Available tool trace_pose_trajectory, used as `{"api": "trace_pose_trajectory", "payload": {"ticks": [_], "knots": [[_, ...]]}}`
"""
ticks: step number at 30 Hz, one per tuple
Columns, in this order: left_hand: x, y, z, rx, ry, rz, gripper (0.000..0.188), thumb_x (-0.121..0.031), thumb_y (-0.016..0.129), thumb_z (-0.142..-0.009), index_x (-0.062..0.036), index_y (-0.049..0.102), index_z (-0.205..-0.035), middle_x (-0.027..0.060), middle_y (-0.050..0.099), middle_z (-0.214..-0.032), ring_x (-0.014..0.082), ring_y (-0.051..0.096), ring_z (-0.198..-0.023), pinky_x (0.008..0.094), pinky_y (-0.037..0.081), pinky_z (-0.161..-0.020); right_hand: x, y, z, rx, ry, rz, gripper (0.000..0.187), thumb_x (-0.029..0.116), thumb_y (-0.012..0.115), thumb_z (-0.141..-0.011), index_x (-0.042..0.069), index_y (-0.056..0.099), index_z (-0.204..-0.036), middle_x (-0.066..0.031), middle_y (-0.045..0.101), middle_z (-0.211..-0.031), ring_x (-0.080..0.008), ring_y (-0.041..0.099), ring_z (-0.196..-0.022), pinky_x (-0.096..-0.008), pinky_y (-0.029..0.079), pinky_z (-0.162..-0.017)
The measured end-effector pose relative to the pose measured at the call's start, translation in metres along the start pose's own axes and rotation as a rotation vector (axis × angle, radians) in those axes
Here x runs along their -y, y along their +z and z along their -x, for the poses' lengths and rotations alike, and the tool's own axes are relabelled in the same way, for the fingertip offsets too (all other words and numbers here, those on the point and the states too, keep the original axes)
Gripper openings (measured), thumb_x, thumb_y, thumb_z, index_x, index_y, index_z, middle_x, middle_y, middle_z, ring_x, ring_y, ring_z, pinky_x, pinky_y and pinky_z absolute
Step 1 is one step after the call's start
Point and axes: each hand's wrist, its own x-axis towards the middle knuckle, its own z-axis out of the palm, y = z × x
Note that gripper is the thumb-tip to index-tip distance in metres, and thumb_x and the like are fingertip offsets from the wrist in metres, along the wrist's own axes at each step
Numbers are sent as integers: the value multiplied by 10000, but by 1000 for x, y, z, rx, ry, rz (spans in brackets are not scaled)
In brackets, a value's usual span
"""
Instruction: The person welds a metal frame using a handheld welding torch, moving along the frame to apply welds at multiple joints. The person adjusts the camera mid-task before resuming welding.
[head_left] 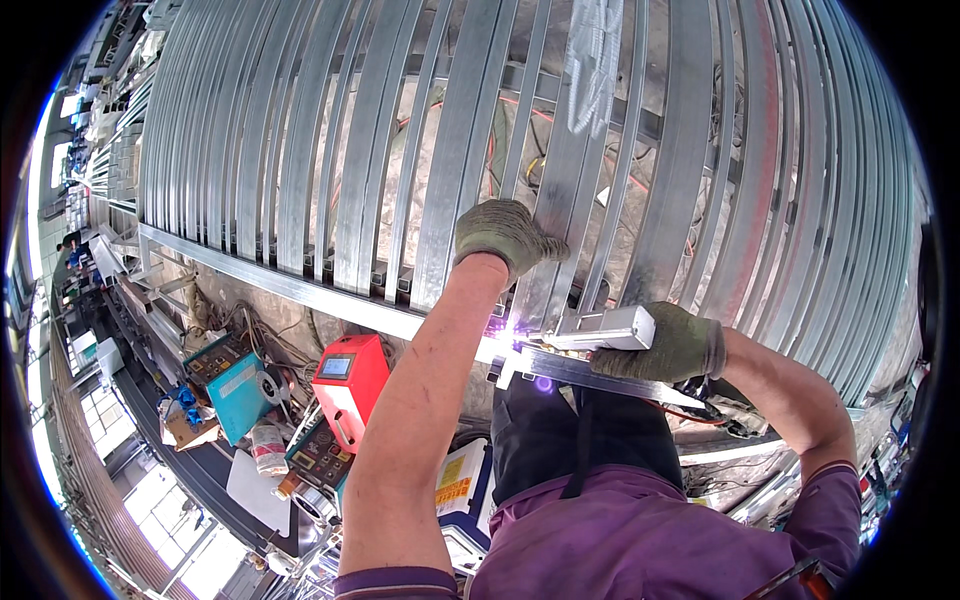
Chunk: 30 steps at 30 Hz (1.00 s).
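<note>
Metal slats (463, 150) over flr (428, 145), cluttered wkshp (108, 415)

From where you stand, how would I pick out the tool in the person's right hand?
Find the big spread of long grey metal bars, then follow its near edge to the purple-white glare. Just right of the glare, a green-gloved right hand grips the tool. Unlike the bars, it is short, boxy and whitish, narrowing toward the glare.

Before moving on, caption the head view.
Bright flare: gloved right hand holding a pale torch, gloved left hand over metal bars.
</note>
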Motion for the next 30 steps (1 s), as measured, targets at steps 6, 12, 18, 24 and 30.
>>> {"api": "trace_pose_trajectory", "payload": {"ticks": [6,12,18,24,30], "knots": [[1,4,-1,-67,29,4,860,-870,725,-819,-80,837,-1139,172,825,-1084,332,787,-1068,467,601,-955,-1,0,2,-10,-10,-1,532,504,781,-998,124,736,-1368,-172,809,-1171,-344,784,-1086,-423,630,-938],[1,6,-3,-66,27,-5,843,-864,736,-815,-89,843,-1131,169,827,-1041,343,796,-1016,478,608,-931,0,-2,5,-5,-17,-24,549,519,774,-1000,131,730,-1387,-171,807,-1178,-348,782,-1092,-423,629,-940],[2,5,-2,-64,25,-6,841,-874,726,-817,-103,848,-1129,168,826,-1057,332,791,-1048,471,605,-947,-7,0,5,-2,-19,8,568,528,767,-1004,133,718,-1410,-170,804,-1200,-345,779,-1112,-420,627,-952],[1,6,-5,-25,4,-24,825,-885,711,-820,-135,856,-1130,147,828,-1071,314,790,-1053,457,604,-948,-3,-3,8,14,-13,-1,588,533,760,-1011,139,697,-1443,-167,800,-1222,-337,778,-1126,-417,626,-968],[1,7,-6,-26,1,-25,758,-860,715,-839,-169,869,-1109,134,830,-1070,306,790,-1043,453,602,-940,-3,-4,10,6,-25,14,584,526,757,-1015,146,692,-1454,-167,800,-1225,-336,778,-1131,-418,626,-973]]}}
